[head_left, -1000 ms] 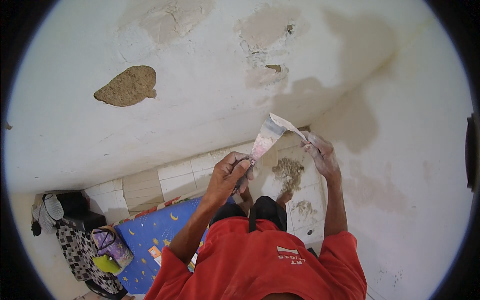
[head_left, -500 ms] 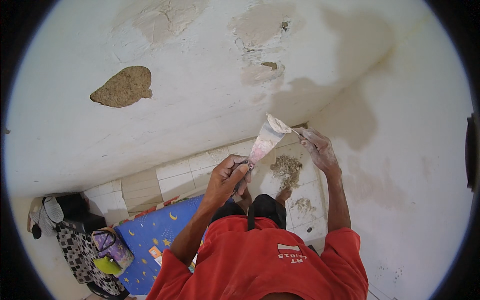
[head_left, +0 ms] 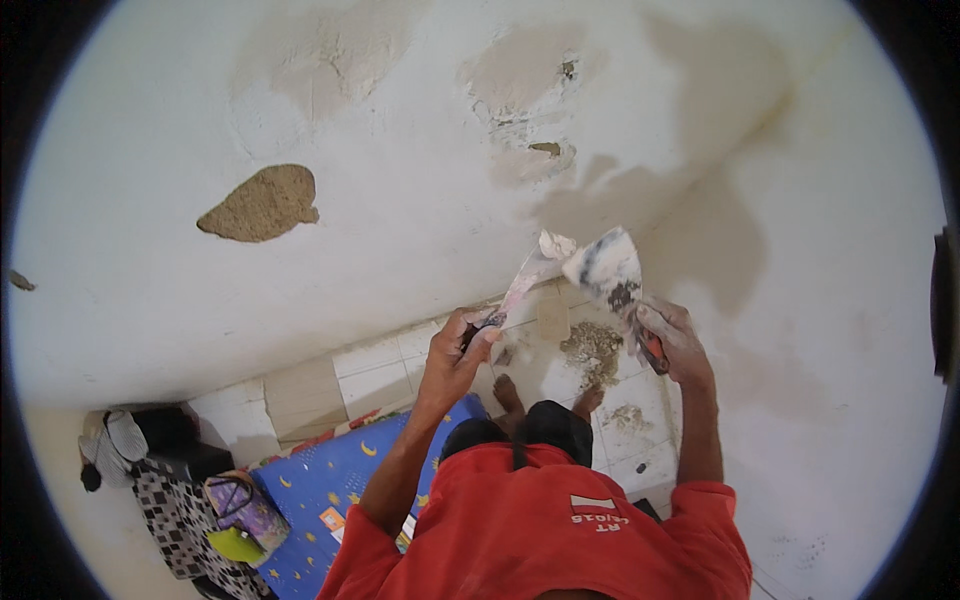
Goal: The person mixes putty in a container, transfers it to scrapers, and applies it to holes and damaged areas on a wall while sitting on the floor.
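Above the tiled floor (head_left: 378, 366), holds apart the left hand (head_left: 456, 355), clamped on a narrow putty knife (head_left: 518, 288), and the right hand (head_left: 678, 342), clamped on a broad scraper (head_left: 610, 262). Carries white paste (head_left: 556, 245) at the knife's tip — up and right of the left hand, up and left of the other. Slopes both long axes up and inward toward that paste — impossible to tell whether in contact there. Has the brown hole (head_left: 262, 205) in the wall (head_left: 420, 160) nearer the left hand.

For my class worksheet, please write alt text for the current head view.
The left hand holds a dark-handled putty knife, the right hand a red-handled putty knife, both smeared with pale paste, before a white wall with a brown hole.
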### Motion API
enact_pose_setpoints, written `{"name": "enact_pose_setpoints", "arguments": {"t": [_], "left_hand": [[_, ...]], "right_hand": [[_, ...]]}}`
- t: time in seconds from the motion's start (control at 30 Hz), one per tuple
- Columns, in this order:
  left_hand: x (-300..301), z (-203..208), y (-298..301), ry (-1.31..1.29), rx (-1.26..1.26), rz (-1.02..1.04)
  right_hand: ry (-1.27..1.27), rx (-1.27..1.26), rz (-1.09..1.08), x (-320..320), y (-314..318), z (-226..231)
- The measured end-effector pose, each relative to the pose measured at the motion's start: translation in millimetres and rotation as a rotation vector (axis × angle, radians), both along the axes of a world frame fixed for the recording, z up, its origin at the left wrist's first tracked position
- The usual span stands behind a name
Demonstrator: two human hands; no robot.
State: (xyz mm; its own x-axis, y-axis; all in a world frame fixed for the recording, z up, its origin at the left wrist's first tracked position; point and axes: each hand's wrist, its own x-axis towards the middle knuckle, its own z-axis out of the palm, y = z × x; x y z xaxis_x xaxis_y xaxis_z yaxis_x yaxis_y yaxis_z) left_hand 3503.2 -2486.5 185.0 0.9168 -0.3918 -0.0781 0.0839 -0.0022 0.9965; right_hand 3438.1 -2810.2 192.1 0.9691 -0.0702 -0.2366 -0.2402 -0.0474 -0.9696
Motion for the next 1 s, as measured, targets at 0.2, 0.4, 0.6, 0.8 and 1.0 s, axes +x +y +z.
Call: {"name": "enact_pose_setpoints", "arguments": {"t": [0.2,0.4,0.6,0.8,1.0], "left_hand": [[44.3,1.8,13.6,-0.701,0.339,-0.147],[65.3,17.3,28.7,-0.858,0.562,-0.263],[69.7,-3.5,58.9,-0.753,0.632,-0.265],[40.9,-41.8,65.2,-0.367,0.523,0.015],[8.6,-84.4,80.7,-0.147,0.508,0.071]], "right_hand": [[0.103,0.156,0.169,4.9,8.9,11.2],[0.082,0.257,0.141,6.5,5.8,-7.1],[-0.01,0.367,0.049,20.1,3.7,8.2],[0.056,0.08,0.058,85.0,17.0,17.7],[-0.111,-0.438,0.193,129.2,13.0,20.0]]}}
